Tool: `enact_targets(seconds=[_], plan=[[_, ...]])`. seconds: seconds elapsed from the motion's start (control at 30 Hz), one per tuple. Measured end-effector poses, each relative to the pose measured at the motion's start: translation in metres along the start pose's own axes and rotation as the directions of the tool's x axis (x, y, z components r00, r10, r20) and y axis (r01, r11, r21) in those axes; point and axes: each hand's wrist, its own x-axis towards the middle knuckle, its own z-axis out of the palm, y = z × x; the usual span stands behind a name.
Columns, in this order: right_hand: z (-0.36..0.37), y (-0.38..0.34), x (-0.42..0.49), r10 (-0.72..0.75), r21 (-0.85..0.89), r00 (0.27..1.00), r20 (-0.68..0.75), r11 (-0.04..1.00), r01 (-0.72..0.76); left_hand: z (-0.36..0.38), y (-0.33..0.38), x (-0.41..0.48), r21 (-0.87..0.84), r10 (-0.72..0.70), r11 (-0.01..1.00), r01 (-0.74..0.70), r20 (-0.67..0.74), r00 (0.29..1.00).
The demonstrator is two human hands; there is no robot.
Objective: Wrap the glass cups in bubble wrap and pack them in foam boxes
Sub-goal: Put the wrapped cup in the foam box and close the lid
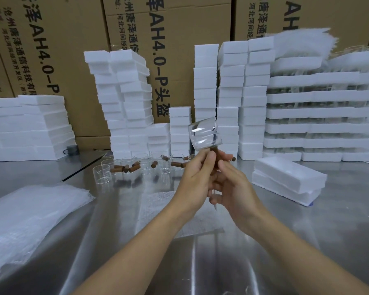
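Plainly, from the head view: holding a glass cup (pixel 205 134) up off the steel table (pixel 307 235), just above the fingertips of both hands, not yet wrapped. Left hand (pixel 195 177) pinching the cup's wooden handle (pixel 216 155) between thumb and forefinger, right under the glass. Right hand (pixel 234 188) just beside and a little lower, fingers curled in toward the lower part of the handle; clamped on it or only touching, cannot tell, contact hidden behind the left fingers. Below the fingers, flat on the table, a sheet of bubble wrap (pixel 158 209); well to the left of them, a stack of further sheets (pixel 30 216); beyond the fingertips, a cluster of other cups (pixel 136 165); to the right of them, two foam boxes (pixel 285 179), one on the other. Likely trouble from here: slipping of the handle out of so light a pinch, with all the weight of the glass riding above the grip and apt to roll over; breakage probable on a drop to the steel or among the cups beyond. Also possible: clipping those cups on the way down to the sheet. As for lie: handle pointing down into the fingers, cup body on its side across the top, long axis running left to right and rising slightly rightward. Mouth end not to be told through clear glass.
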Motion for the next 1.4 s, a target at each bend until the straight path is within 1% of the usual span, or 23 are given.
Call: enact_targets(seconds=[0.07,0.13,0.3,0.53,0.87,1.13,1.27,1.4], plan=[[0.002,-0.004,-0.001,0.096,0.169,0.994,0.06,0.98,-0.104,0.002,0.001,0.0,-0.01,-0.031,0.999,0.031,-0.028,0.999],[0.002,-0.005,-0.001,0.169,0.281,0.981,0.099,0.941,-0.19,0.002,0.0,0.001,-0.014,-0.047,0.999,0.046,-0.049,0.998],[0.005,-0.001,-0.001,0.29,0.388,0.948,0.129,0.865,-0.317,0.002,0.0,-0.001,-0.026,-0.093,0.996,0.091,-0.094,0.991],[0.007,-0.001,-0.002,0.324,0.396,0.939,0.115,0.852,-0.342,0.002,0.0,-0.003,-0.013,-0.124,0.992,0.124,-0.104,0.987],[0.006,0.001,0.0,0.321,0.384,0.941,0.11,0.859,-0.338,0.001,-0.005,-0.002,-0.038,-0.089,0.996,0.086,-0.092,0.992],[0.007,0.014,-0.001,0.317,0.409,0.947,0.056,0.858,-0.311,-0.003,-0.008,-0.001,0.068,-0.147,0.986,0.152,-0.078,0.986],[0.007,0.015,0.0,0.315,0.426,0.947,0.063,0.85,-0.311,-0.003,-0.012,0.001,0.044,-0.155,0.986,0.159,-0.079,0.985],[0.007,0.013,0.001,0.316,0.408,0.947,0.058,0.858,-0.311,0.002,-0.016,0.001,-0.02,-0.159,0.987,0.157,-0.14,0.977]])
